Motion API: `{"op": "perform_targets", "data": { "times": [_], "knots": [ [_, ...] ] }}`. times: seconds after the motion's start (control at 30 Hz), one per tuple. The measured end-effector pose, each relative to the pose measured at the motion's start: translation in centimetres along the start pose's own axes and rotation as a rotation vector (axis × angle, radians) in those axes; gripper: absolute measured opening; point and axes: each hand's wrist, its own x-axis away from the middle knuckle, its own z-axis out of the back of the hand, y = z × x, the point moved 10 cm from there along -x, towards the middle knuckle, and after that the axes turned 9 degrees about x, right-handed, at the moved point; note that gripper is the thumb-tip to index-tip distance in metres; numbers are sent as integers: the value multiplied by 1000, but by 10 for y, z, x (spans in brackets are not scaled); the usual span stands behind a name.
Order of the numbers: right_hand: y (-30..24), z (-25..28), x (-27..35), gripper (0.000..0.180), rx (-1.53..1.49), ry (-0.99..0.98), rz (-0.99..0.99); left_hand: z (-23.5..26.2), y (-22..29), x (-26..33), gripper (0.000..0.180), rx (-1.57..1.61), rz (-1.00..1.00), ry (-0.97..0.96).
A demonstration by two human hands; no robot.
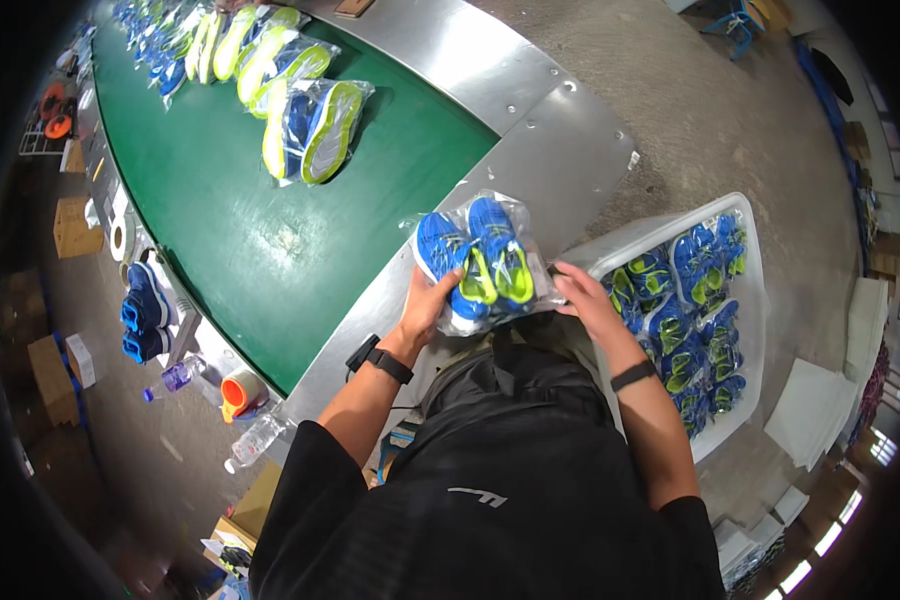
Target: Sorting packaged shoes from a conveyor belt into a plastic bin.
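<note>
A pair of blue sneakers (495, 245) with lime-green linings lies side by side in a clear plastic bag, held over the metal end of the conveyor. My left hand (431, 304) grips the bagged pair from the left, thumb on top of one shoe. On the other side, the fingers of my right hand (582, 297) close on the loose edge of the bag. Close to my right forearm stands a white plastic bin (753, 330) holding several more bagged blue-and-green sneakers (682, 340).
More bagged sneakers (315, 130) lie on the green conveyor belt (220, 200), some with lime-edged soles showing. Along its left side are dark blue shoes (144, 312), an orange cup (238, 392), clear bottles (258, 441) and a tape roll (122, 238). Cartons (76, 228) stand beyond.
</note>
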Motion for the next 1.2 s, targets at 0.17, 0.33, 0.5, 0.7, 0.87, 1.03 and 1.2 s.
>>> {"op": "perform_targets", "data": {
  "times": [0.17, 0.33, 0.5, 0.7, 0.87, 1.03, 1.2],
  "knots": [
    [-50, -39, -30, 43, -462, -225, -10, -40, -10, -20, 48, 212, 354, 43],
    [-48, -31, -44, 42, -530, -134, -17, -46, 16, -35, 55, 54, 303, -77],
    [-44, -13, -40, 68, -450, 41, 86, 17, 85, -79, 52, -511, 113, 55],
    [-12, -13, -51, 80, -290, 58, 80, 134, 284, -122, 58, -1072, -799, 790],
    [-15, -15, -39, 78, -335, 62, 45, 189, 337, -163, 91, -1276, -607, 989],
    [-4, -14, -33, 77, -330, 87, 39, 237, 311, -188, 102, -1038, -255, 792],
    [10, -14, -39, 76, -382, 57, -1, 203, 267, -144, 71, -1159, -531, 619]
  ]
}}
